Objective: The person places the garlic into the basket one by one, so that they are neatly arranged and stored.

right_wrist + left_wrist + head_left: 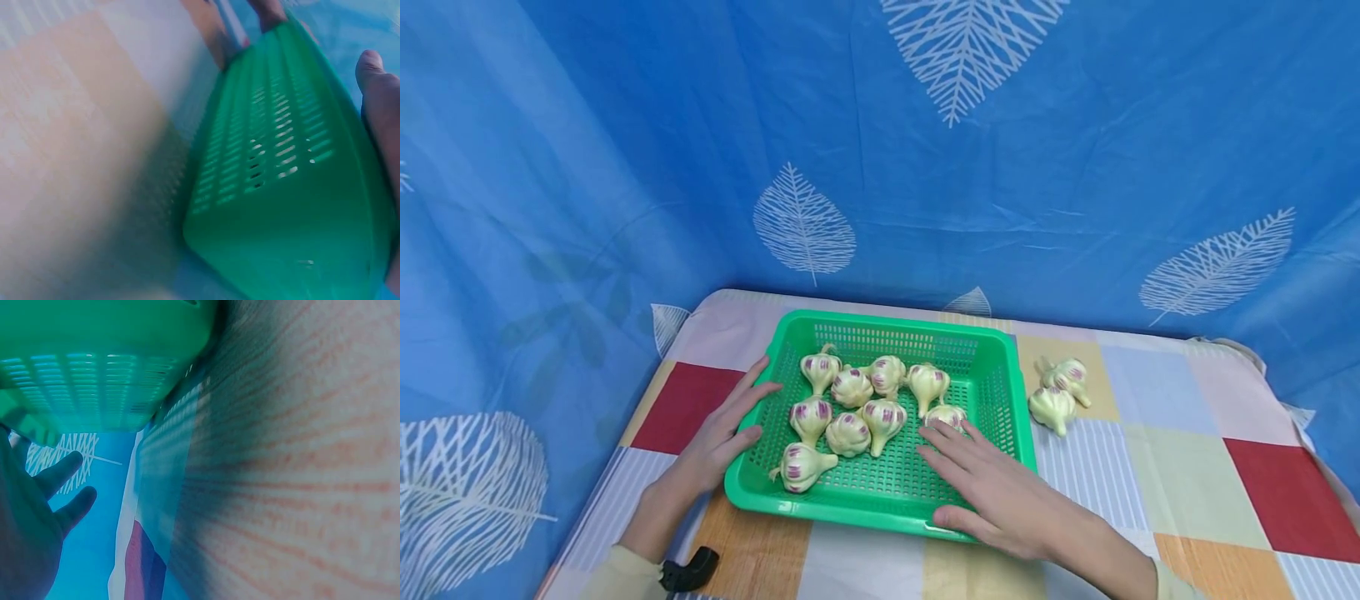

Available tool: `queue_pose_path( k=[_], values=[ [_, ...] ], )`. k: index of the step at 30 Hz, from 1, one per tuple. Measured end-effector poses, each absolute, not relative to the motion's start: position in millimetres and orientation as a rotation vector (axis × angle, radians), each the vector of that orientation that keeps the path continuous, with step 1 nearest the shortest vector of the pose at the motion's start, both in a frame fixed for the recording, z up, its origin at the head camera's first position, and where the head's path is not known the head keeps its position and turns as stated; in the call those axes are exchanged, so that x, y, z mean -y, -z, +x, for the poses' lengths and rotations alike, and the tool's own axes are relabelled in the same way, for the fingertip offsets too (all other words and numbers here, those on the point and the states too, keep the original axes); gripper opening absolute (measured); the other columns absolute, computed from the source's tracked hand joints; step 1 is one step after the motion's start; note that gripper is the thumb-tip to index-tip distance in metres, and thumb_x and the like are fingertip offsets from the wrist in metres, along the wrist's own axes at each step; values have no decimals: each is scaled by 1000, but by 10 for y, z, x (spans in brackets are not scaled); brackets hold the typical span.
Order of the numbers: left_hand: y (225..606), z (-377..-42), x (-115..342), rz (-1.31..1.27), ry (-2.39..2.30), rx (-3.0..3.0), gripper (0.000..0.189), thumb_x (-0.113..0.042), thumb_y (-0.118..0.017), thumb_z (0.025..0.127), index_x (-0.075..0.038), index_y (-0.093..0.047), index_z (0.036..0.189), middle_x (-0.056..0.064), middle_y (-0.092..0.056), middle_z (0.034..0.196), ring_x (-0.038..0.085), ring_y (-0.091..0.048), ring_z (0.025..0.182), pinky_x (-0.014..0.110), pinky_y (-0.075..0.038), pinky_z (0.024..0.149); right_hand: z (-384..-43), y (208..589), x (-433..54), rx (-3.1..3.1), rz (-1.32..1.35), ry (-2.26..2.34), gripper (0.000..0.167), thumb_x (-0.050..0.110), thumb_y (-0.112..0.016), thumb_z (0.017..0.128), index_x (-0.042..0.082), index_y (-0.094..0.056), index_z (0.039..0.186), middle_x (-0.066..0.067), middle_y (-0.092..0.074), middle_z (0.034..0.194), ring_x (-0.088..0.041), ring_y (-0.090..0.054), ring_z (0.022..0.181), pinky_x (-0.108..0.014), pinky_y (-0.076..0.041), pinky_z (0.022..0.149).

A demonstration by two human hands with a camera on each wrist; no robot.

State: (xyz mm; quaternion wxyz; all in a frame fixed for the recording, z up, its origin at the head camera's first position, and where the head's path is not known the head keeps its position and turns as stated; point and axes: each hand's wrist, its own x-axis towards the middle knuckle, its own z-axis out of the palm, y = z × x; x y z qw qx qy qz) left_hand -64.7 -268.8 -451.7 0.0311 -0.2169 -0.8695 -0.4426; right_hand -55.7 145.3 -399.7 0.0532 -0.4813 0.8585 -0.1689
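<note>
A green plastic basket (850, 515) with slotted walls holds several garlic bulbs (884, 423), whitish with purple streaks. Along its left rim lies my left hand (718, 437), fingers spread and pointing away, thumb and fingertips right at the rim. My right hand (981, 492) reaches over the front right corner, palm down with fingers extended. Its fingertips overlap one garlic bulb (945, 414) in the head view and partly hide it. The left wrist view has the basket's slotted wall (100, 394) above my spread fingers; in the right wrist view my thumb (373, 78) shows beside the rim.
Two more garlic bulbs (1055, 407) lie together on the table right of the basket. A patchwork cloth (1187, 467) covers the table. Blue curtains (880, 167) with white leaf prints hang behind and at the sides. A black strap piece (691, 571) sits at my left wrist.
</note>
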Motion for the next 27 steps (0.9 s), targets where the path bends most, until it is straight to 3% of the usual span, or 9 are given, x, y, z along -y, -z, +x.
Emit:
queue_pose_path(
  k=[3,6,13,16,19,23,27],
  values=[
    [4527,-643,2686,-659,1366,2681,58,-15,-56,92,-13,-46,149,3,-15,168,22,-19,150,67,-42,98,-494,4036,-1575,-2729,-1461,545,71,37,-66,97,5,-39,154,-13,-27,164,-34,-23,150,-42,-4,122],
    [4534,-644,2686,-658,1362,2682,58,-15,-56,92,-13,-46,149,3,-15,168,21,-19,150,66,-44,97,-444,4080,-1708,-2811,-1417,612,69,37,-63,98,4,-39,154,-13,-28,164,-36,-23,149,-41,-2,122],
    [4542,-653,2689,-654,1365,2686,58,-15,-56,92,-11,-46,149,3,-15,168,22,-19,150,66,-44,97,-330,4302,-1960,-2941,-1367,911,70,49,-30,108,-3,-34,154,-24,-27,161,-42,-20,149,-41,-5,122],
    [4547,-658,2694,-658,1371,2684,58,-14,-56,92,-11,-46,149,3,-15,168,22,-19,150,66,-43,97,-279,4419,-2044,-2976,-1317,1082,74,50,-26,109,-11,-34,151,-31,-27,158,-42,-18,149,-39,-7,122],
    [4553,-665,2694,-674,1373,2677,58,-14,-56,92,-11,-46,149,4,-14,168,23,-18,150,68,-42,98,-200,4543,-2178,-2980,-1180,1228,70,44,-28,110,-13,-30,151,-32,-24,159,-38,-16,151,-32,-8,122],
    [4553,-664,2691,-677,1375,2674,58,-13,-55,92,-11,-46,149,4,-14,168,22,-18,150,68,-41,98,-88,4731,-2407,-2985,-891,1298,56,18,-41,109,-6,-25,156,-27,-22,161,-25,-13,153,-20,-10,118],
    [4543,-657,2687,-661,1371,2673,57,-13,-55,92,-10,-47,148,4,-15,168,25,-19,150,68,-42,97,-46,4885,-2589,-3020,-573,1292,65,-1,-52,100,3,-24,159,-26,-28,160,-7,-14,150,-11,-11,113]
  ],
)
